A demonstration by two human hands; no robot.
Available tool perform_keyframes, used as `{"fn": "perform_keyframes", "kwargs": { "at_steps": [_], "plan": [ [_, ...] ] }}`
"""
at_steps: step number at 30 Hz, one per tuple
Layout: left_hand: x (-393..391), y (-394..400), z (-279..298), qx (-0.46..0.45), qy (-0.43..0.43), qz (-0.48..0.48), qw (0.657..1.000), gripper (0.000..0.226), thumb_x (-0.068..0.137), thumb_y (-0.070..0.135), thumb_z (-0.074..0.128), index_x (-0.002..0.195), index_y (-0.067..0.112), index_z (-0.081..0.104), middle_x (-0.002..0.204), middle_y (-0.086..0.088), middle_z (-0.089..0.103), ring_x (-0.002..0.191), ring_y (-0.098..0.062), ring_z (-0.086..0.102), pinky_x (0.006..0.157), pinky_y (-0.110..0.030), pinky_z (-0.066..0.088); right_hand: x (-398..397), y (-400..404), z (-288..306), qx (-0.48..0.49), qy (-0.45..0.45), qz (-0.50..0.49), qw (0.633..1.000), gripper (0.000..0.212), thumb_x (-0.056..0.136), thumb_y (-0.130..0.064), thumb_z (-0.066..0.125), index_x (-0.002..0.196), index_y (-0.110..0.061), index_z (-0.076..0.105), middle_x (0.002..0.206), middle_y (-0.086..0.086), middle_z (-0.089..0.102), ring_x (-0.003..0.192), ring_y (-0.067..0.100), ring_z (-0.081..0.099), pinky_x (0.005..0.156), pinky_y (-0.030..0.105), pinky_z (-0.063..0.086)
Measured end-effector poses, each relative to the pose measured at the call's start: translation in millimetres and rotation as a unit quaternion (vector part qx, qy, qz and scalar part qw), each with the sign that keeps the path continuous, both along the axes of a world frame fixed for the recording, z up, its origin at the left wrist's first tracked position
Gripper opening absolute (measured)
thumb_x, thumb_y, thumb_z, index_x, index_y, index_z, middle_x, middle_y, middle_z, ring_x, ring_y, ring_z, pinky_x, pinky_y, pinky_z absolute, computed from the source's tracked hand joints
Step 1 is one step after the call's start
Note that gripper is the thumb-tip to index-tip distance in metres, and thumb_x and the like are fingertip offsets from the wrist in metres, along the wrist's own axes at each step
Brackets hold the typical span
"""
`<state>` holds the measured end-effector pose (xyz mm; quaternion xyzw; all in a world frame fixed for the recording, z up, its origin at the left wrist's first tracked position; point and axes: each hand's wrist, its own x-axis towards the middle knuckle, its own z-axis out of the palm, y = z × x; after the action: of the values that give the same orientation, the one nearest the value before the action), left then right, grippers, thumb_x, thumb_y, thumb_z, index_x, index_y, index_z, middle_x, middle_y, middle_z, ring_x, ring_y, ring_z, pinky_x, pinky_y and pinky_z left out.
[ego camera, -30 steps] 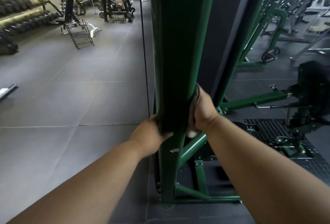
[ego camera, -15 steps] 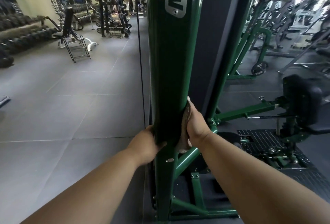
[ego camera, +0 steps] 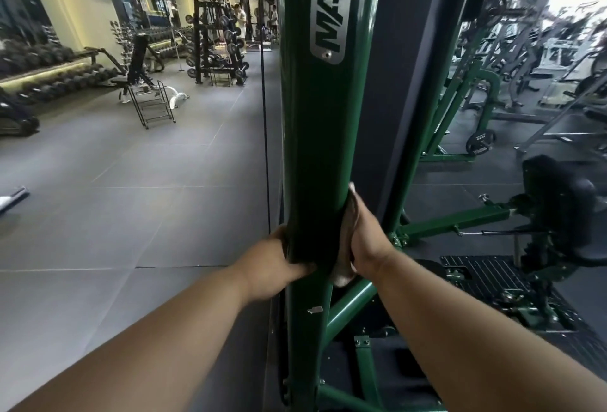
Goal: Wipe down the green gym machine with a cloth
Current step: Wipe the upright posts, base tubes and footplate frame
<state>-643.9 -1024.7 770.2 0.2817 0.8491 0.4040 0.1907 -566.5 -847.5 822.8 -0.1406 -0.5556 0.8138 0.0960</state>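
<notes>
While both hands (ego camera: 323, 252) grip | cloth (ego camera: 345, 241) wraps green upright (ego camera: 323, 136) between them

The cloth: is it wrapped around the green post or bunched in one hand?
Wrapped: the cloth bands the green post, left hand and right hand gripping its ends.

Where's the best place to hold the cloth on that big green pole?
Probably by its two ends, one from each side. The cloth wraps the round green post, so the left hand and right hand can pull it snug.
</notes>
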Motion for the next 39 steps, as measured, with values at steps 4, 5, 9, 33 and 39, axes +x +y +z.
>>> {"fn": "perform_keyframes", "kwargs": {
  "at_steps": [4,5,9,33,39],
  "plan": [
    [1.5,-5.7,-1.9,-0.003,-0.031,-0.006,1.000,0.065,0.079,0.043,0.090,0.130,0.051,0.049,0.121,0.022,0.070,0.118,-0.004,0.067,0.112,-0.039,0.051,4.0,-9.1,16.5,0.033,0.014,-0.031,0.999,0.057,0.109,-0.058,0.036,0.115,-0.018,0.076,0.113,0.008,0.079,0.111,0.021,0.074,0.098,0.039,0.057],
    [1.8,-6.0,-1.4,-0.002,-0.038,-0.003,0.999,0.067,0.078,0.047,0.089,0.133,0.049,0.050,0.124,0.022,0.068,0.120,-0.006,0.066,0.112,-0.041,0.051,-3.6,-8.8,37.4,0.037,0.037,-0.054,0.997,0.055,0.111,-0.055,0.035,0.118,-0.017,0.074,0.115,0.008,0.078,0.113,0.021,0.073,0.102,0.040,0.056],
    [6.0,-5.4,8.3,-0.056,-0.005,-0.018,0.998,0.068,0.082,0.062,0.079,0.141,0.047,0.050,0.130,0.017,0.067,0.120,-0.010,0.064,0.110,-0.042,0.052,-31.6,5.1,114.7,0.029,0.162,-0.053,0.985,0.060,0.109,-0.052,0.039,0.147,-0.009,0.057,0.144,0.017,0.062,0.138,0.031,0.056,0.122,0.054,0.036],
    [21.0,-11.2,-10.8,0.204,-0.240,0.249,0.916,0.022,0.063,0.025,0.065,0.075,0.023,0.083,0.091,-0.008,0.072,0.101,-0.032,0.064,0.104,-0.060,0.051,-5.7,13.1,-172.2,0.810,0.238,-0.204,0.495,0.050,0.100,-0.034,0.066,0.149,-0.033,0.054,0.169,0.002,0.021,0.158,0.047,0.010,0.125,0.064,0.016],
    [37.2,-9.7,-48.0,0.203,-0.294,0.294,0.887,0.018,0.103,0.013,0.051,0.093,0.015,0.066,0.098,-0.006,0.063,0.099,-0.021,0.060,0.093,-0.040,0.048,8.3,-29.4,-240.2,0.681,0.102,-0.202,0.696,0.055,0.095,-0.018,0.077,0.143,-0.026,0.050,0.170,0.015,0.010,0.153,0.052,0.022,0.116,0.074,0.029]
  ]
}}
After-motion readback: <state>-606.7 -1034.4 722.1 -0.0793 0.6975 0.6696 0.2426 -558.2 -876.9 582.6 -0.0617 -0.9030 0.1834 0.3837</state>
